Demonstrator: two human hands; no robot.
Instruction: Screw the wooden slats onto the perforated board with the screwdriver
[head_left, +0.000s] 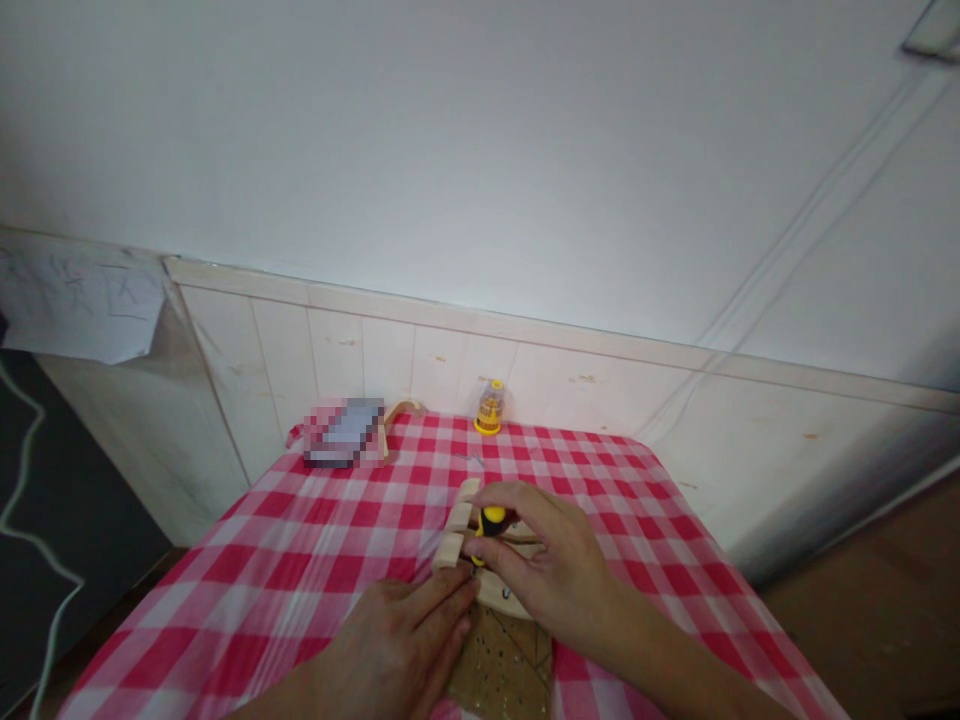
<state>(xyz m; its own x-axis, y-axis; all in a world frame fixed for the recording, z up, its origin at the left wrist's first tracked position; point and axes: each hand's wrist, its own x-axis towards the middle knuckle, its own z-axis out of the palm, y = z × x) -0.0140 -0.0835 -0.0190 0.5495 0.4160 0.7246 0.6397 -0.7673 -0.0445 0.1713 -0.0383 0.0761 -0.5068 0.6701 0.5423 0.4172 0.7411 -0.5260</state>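
Note:
My right hand [564, 562] is closed around the yellow and black handle of a screwdriver [492, 516], which stands roughly upright with its tip down at pale wooden parts. Close to that tip, the fingers of my left hand [405, 638] are pressed together on the lower end of a notched wooden piece [457, 525]. Another curved wooden part [504, 594] lies partly under my right hand. Beneath these is a brown board [504, 662] with dark marks or holes and lines. My fingers hide the exact point where the screwdriver meets the work.
A red and white checked cloth [292, 560] covers the table. At its far edge stand a yellow-capped bottle [490, 410], a pixelated phone-like object [345, 435] and a curved wooden piece [405, 406]. Small metal bits [471, 458] lie before the bottle. A panelled wall [442, 350] rises behind.

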